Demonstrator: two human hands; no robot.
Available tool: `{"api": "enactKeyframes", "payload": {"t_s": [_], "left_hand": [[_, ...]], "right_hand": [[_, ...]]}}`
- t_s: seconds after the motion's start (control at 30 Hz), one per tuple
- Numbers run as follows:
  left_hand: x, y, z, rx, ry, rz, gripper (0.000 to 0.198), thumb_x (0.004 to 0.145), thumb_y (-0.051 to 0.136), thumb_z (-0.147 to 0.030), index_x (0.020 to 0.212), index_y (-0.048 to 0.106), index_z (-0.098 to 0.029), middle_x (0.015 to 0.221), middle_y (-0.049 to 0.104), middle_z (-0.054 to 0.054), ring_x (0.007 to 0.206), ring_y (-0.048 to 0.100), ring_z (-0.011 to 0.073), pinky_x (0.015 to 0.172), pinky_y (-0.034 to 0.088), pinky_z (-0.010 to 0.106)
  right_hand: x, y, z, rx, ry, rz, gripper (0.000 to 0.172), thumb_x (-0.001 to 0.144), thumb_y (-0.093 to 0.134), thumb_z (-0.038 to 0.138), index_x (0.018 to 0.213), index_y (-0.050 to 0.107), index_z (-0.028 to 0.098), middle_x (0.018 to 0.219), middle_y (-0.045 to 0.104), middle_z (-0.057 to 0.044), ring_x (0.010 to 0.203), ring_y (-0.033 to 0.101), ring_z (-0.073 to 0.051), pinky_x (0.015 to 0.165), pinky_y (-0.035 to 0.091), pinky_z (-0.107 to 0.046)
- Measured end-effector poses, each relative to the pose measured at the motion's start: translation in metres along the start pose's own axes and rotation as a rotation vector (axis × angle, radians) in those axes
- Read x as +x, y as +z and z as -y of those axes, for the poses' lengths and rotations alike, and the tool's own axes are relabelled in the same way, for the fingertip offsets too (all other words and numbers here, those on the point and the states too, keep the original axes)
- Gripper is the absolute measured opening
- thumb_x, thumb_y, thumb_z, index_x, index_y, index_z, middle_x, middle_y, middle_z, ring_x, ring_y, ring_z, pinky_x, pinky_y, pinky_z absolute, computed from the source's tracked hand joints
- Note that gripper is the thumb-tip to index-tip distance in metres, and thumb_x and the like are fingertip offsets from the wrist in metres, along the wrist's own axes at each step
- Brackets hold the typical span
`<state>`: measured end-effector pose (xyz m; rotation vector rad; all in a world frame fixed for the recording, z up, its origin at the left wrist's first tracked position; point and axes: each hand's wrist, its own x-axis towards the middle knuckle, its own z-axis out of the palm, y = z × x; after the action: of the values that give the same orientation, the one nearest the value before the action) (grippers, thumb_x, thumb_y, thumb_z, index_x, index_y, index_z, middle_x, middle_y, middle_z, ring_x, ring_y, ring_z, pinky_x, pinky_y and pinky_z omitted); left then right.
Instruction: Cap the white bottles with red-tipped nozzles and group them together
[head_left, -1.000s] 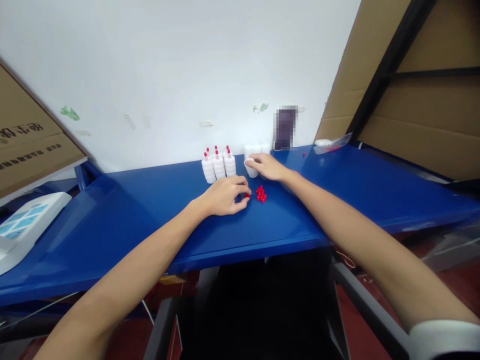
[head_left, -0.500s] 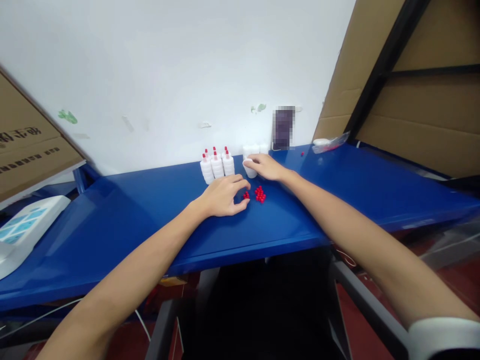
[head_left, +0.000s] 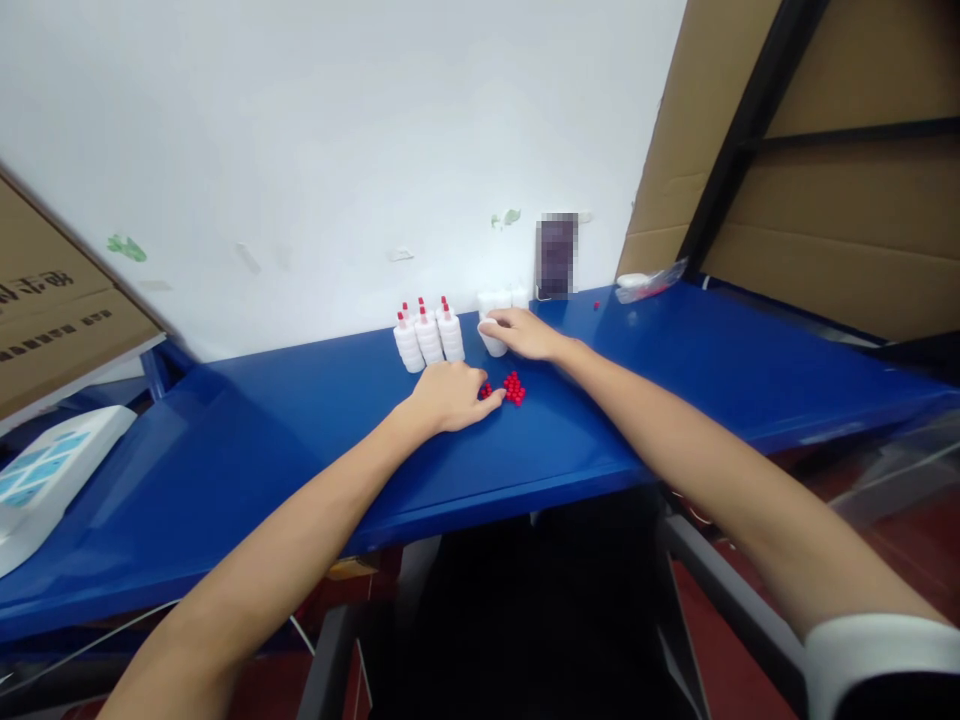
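Note:
My left hand (head_left: 452, 396) rests low over the blue tabletop, its thumb and fingers apart. A few small red caps (head_left: 486, 391) show between them, and the thumb tip reaches the edge of a larger pile of red caps (head_left: 515, 389). My right hand (head_left: 525, 334) grips a white bottle (head_left: 493, 340) that leans slightly, its upper end under the fingers. Behind that hand stand several more white bottles (head_left: 504, 299), partly hidden. Beyond my left hand, white bottles with red-tipped nozzles (head_left: 428, 338) stand upright in a close group.
A blue table (head_left: 300, 400) runs along a white wall. A phone-like dark panel (head_left: 556, 258), pixelated, leans there. A single red cap (head_left: 596, 305) and a clear plastic bag (head_left: 654, 283) lie right. A white device (head_left: 67, 470) with blue panels sits left, near a cardboard box (head_left: 60, 300).
My left hand has shifted slightly right over the red caps, its thumb now at the larger pile. My right hand keeps its hold on the white bottle. The camera view has moved a little.

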<state>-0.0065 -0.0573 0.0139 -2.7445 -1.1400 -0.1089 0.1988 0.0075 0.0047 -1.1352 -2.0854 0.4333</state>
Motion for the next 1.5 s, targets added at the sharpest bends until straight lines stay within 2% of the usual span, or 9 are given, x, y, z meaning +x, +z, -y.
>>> {"api": "enactKeyframes", "payload": {"t_s": [0.17, 0.4, 0.83, 1.5], "left_hand": [[0.002, -0.001, -0.004, 0.039, -0.034, 0.035, 0.07, 0.103, 0.029, -0.063, 0.085, 0.075, -0.015, 0.08, 0.071, 0.016, 0.076, 0.07, 0.0304, 0.061, 0.041, 0.035], [0.001, -0.006, -0.012, 0.096, -0.04, 0.085, 0.067, 0.105, 0.026, -0.054, 0.093, 0.08, -0.015, 0.086, 0.074, 0.017, 0.083, 0.074, 0.0338, 0.064, 0.045, 0.037], [0.001, -0.003, -0.01, 0.066, -0.03, 0.094, 0.064, 0.107, 0.025, -0.049, 0.098, 0.079, -0.015, 0.089, 0.075, 0.018, 0.085, 0.074, 0.0333, 0.067, 0.047, 0.037], [-0.002, -0.004, -0.012, 0.087, -0.042, 0.099, 0.059, 0.108, 0.029, -0.052, 0.109, 0.074, -0.014, 0.09, 0.075, 0.017, 0.086, 0.075, 0.0336, 0.07, 0.05, 0.038]], "right_hand": [[0.0, 0.0, 0.0, -0.003, -0.002, -0.001, 0.041, 0.096, 0.047, 0.054, 0.071, 0.042, 0.023, 0.067, 0.044, 0.003, 0.066, 0.042, -0.016, 0.066, 0.029, -0.032], [0.001, 0.0, -0.001, -0.011, 0.004, 0.002, 0.04, 0.097, 0.047, 0.053, 0.071, 0.043, 0.022, 0.068, 0.046, 0.003, 0.068, 0.043, -0.015, 0.067, 0.029, -0.032], [0.0, -0.001, 0.001, -0.002, 0.013, 0.005, 0.041, 0.096, 0.047, 0.054, 0.071, 0.045, 0.022, 0.069, 0.047, 0.002, 0.068, 0.044, -0.016, 0.067, 0.03, -0.032], [0.0, -0.001, 0.0, -0.015, 0.018, 0.01, 0.043, 0.097, 0.045, 0.056, 0.072, 0.045, 0.022, 0.07, 0.048, 0.002, 0.07, 0.045, -0.016, 0.068, 0.031, -0.032]]}}
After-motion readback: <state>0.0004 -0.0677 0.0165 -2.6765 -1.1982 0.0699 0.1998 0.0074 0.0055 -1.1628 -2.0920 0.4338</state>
